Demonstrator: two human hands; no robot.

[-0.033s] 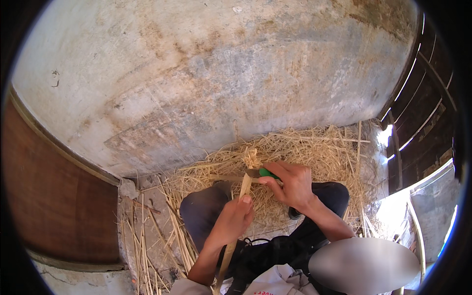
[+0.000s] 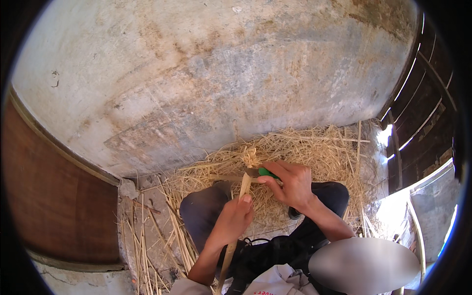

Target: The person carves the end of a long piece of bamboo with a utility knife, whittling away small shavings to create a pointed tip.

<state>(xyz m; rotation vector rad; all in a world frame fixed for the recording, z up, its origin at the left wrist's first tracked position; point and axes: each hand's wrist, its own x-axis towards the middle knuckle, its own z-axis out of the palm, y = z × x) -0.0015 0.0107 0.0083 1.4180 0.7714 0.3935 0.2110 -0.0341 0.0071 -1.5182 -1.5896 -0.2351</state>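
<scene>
The left hand [image 2: 235,219] is closed around a pale flat bamboo strip [image 2: 244,186], thumb on top, holding it upright so its lower length runs down past the forearm toward the lower edge; the right hand [image 2: 291,184] is clamped on a green-handled knife [image 2: 265,172], the short blade laid across the top of the strip where thin curled shavings [image 2: 250,158] stand up from the cut end; the two hands sit close together but do not touch. The smaller picture shows the same instant, so no change of position can be read; the blade set at the strip's tip suggests that paring or splitting is under way. The strip is held above the person's knees, over a heap of straw-coloured shavings [image 2: 324,152] spread on the ground against a stained concrete wall [image 2: 221,73]; loose long slivers [image 2: 147,231] lie to the left beside a brown wooden panel [image 2: 54,196]; dark wooden slats [image 2: 427,113] stand at the right. No container is in view; the shavings lie loose on the floor.
</scene>
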